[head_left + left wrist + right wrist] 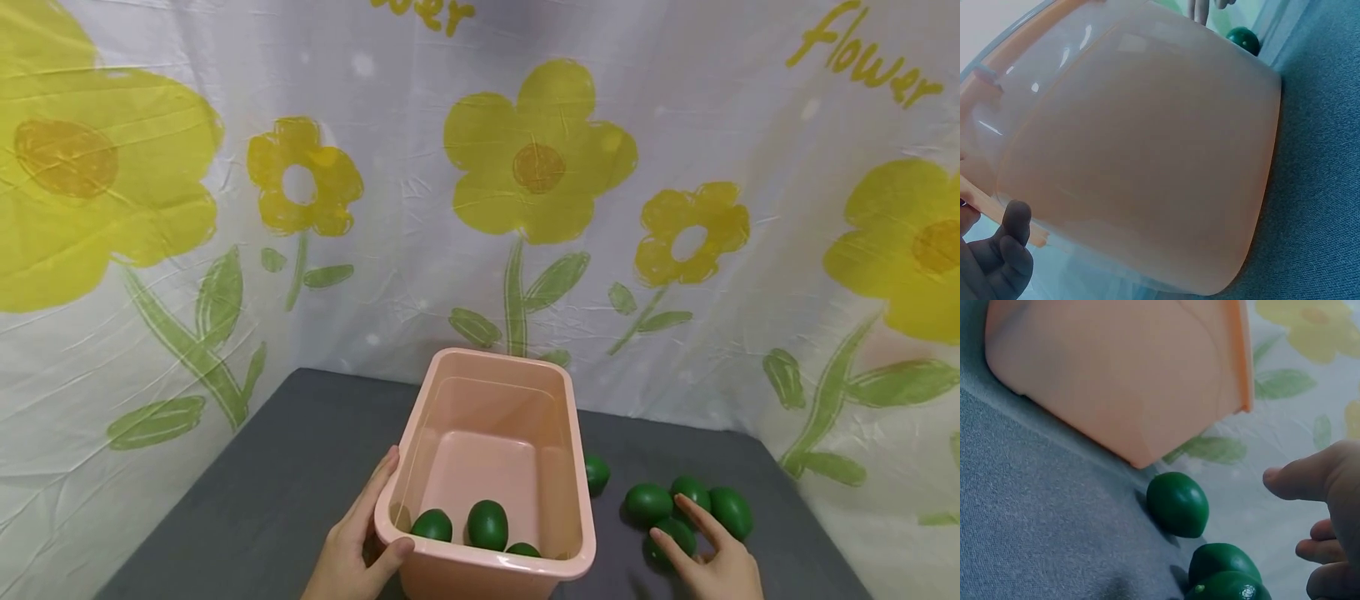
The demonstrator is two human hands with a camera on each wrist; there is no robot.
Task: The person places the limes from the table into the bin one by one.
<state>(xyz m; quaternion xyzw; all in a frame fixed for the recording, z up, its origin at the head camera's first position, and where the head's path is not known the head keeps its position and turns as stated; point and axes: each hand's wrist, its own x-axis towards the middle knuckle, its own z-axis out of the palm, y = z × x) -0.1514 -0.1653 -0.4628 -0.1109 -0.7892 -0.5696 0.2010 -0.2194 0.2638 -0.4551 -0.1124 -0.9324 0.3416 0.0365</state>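
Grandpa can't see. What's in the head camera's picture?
A person's left hand holds a pink, rectangular plastic tub with three green, oval fruits inside. The right hand is over more green fruits on a gray, cloth-covered table.

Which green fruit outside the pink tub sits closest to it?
The smooth green oval fruit just right of the pink plastic tub; it sits alone, while the others outside cluster near the right hand.

A makeshift booth: a table [255, 475] with a grey, woven-looking surface, closed in at the back and both sides by pale, wrinkled cloth [405, 275] printed with large yellow flowers [540, 117], green leaves [220, 296] and the word "flower". The cloth hides what room surrounds it.
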